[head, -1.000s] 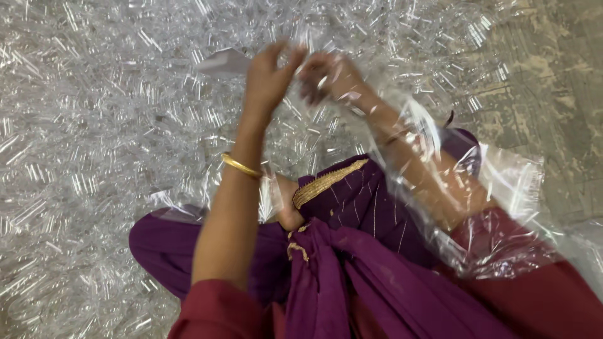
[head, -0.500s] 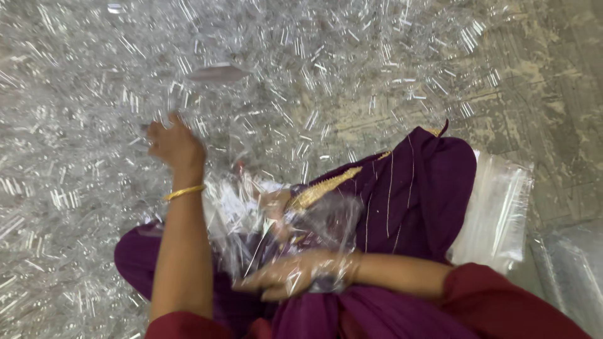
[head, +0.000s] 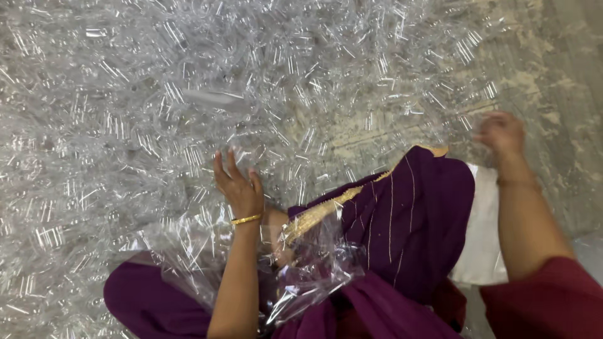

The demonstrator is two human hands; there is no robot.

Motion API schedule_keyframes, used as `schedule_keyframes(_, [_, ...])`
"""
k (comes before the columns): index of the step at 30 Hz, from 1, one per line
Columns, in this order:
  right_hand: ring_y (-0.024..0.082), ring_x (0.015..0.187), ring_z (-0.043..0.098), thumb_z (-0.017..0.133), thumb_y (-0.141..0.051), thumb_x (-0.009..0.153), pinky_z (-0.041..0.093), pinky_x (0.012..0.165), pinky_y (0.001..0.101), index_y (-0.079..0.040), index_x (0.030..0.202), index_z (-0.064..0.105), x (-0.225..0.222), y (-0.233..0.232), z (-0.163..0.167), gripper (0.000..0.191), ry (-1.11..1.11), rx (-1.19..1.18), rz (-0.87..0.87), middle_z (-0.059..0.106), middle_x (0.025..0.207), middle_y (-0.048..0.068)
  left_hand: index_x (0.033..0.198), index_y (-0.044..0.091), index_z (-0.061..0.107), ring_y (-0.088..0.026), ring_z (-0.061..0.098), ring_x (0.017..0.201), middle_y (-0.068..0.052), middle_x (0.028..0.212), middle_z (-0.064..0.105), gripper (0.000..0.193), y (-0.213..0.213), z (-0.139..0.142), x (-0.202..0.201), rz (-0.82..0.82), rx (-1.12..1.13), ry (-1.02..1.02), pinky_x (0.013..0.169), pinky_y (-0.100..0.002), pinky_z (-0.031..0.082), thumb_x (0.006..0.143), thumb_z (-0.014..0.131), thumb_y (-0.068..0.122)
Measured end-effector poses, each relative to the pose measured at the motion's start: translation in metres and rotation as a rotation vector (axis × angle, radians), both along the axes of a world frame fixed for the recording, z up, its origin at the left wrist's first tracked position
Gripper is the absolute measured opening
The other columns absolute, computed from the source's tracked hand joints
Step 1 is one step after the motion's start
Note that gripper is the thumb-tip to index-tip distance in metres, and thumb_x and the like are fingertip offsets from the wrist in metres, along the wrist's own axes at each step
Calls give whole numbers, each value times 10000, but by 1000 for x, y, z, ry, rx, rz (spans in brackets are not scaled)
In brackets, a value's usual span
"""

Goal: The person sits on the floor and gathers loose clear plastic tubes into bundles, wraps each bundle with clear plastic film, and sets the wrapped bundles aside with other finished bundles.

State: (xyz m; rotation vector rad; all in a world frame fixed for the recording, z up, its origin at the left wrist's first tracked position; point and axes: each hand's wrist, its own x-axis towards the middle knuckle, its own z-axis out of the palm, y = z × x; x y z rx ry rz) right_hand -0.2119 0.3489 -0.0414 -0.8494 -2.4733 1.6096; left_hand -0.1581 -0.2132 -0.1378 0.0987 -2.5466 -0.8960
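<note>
Two hands: left hand [head: 239, 188] on clear plastic pieces [head: 125, 113], right hand [head: 502, 133] apart

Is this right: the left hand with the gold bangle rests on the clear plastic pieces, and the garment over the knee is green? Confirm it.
Not quite. The head view shows the garment over the knee is dark purple with gold trim, not green. The rest holds: the left hand wears the gold bangle and rests on the clear plastic pieces.

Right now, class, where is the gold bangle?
In the head view, the gold bangle circles the left wrist, left of centre, just above the crumpled clear plastic sheet on the purple lap.
</note>
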Motion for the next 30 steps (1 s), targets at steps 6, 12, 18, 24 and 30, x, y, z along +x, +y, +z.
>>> schedule_keyframes(6, [271, 1340, 387, 658, -365, 1020, 508, 907, 565, -274, 1590, 186, -70, -12, -38, 745, -281, -180, -196, 342, 1517, -17, 1580, 81, 303, -457, 315, 1489, -253, 1609, 278, 747, 3, 11, -3, -3, -52, -5, 1205, -594, 295, 915, 642, 115])
schedule_keyframes(12, [397, 1303, 472, 781, -374, 1051, 402, 1089, 441, -240, 1553, 634, -156, -123, -62, 540, -96, 460, 257, 473, 1425, 292, 1598, 98, 293, -438, 302, 1516, -237, 1630, 257, 755, 4, 15, -3, -32, -49, -39, 1219, -588, 291, 925, 633, 132])
schedule_keyframes(18, [447, 1392, 343, 771, -357, 898, 328, 1134, 514, -65, 1436, 595, -137, -192, -80, 637, 249, 347, 479, 416, 1510, 310, 1581, 110, 340, -423, 262, 1524, -215, 1634, 251, 719, 7, 13, 2, -27, -67, -45, 1225, -594, 263, 930, 638, 174])
schedule_keyframes(24, [334, 1307, 480, 720, -399, 933, 163, 1102, 649, -100, 1329, 636, -126, -250, -32, 503, 312, 481, 870, 592, 1353, 135, 1398, 104, 537, -404, 261, 1524, -188, 1625, 282, 459, 6, 16, 11, 8, -80, -47, 1228, -585, 245, 967, 627, 230])
schedule_keyframes(30, [329, 1066, 591, 770, -127, 871, 488, 942, 467, -61, 1087, 703, -127, -396, -15, 235, 674, 464, 730, 637, 1038, 114, 1362, 77, 584, -406, 298, 1511, -206, 1610, 322, 404, -9, 22, 22, 35, -8, 0, 1228, -552, 272, 974, 618, 183])
